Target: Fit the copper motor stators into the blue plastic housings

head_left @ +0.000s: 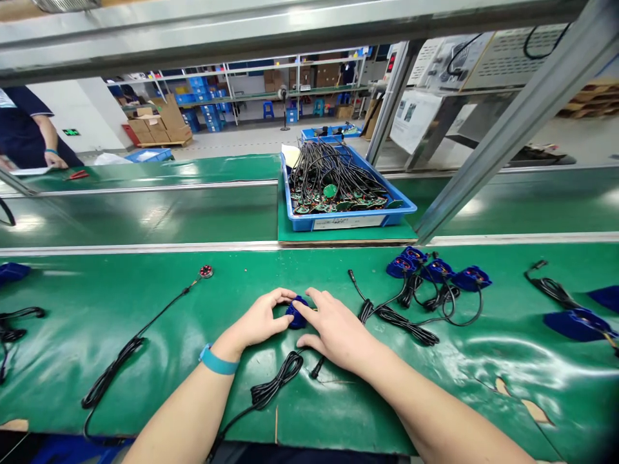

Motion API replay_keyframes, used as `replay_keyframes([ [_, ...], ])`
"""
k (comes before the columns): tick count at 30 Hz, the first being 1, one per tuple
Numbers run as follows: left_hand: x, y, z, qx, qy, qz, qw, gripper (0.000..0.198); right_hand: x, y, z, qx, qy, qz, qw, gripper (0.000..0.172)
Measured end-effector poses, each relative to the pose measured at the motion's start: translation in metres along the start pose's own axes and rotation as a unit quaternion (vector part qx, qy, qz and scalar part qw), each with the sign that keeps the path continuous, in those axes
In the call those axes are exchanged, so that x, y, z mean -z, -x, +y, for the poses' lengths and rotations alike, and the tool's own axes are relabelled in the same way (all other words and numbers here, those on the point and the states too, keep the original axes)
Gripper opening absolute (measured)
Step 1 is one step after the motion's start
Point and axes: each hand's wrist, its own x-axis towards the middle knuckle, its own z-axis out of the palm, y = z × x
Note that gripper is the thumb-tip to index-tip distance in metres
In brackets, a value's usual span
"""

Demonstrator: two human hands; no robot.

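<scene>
A small blue plastic housing (296, 314) lies on the green bench mat between my two hands. My left hand (261, 320) pinches its left side between thumb and fingers; a teal band circles that wrist. From the right, my right hand (333, 327) has its index finger pressed onto the housing, with the thumb lower down near a cable. Fingers cover much of the part, so its inside is hidden. Just below the hands rests a coiled black cable (278, 381), and a black cable connector (316, 368) sits under the right hand.
Several wired blue housings (438, 270) are grouped at right, with another (578, 324) farther right. A cable with a round red-and-black part (206, 271) lies left. Behind stands a blue tray (351, 219) of wired circuit boards. A metal post (507, 122) slants at right. A person (33, 129) stands far left.
</scene>
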Motion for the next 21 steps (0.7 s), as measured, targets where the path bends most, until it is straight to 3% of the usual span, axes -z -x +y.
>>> replay_keyframes([
  [12,0.001,0.003,0.003,0.003,0.007,-0.008,1.000,0.041,-0.004,0.003,-0.003,-0.011,-0.079,-0.011,0.997,0.072],
  [15,-0.002,0.004,0.005,0.000,0.007,-0.004,1.000,0.043,-0.003,0.001,-0.005,-0.024,-0.113,-0.013,0.993,0.064],
  [21,-0.009,0.004,0.006,-0.011,-0.053,0.016,0.998,0.046,0.001,0.000,-0.008,-0.031,-0.081,-0.028,0.996,0.046],
])
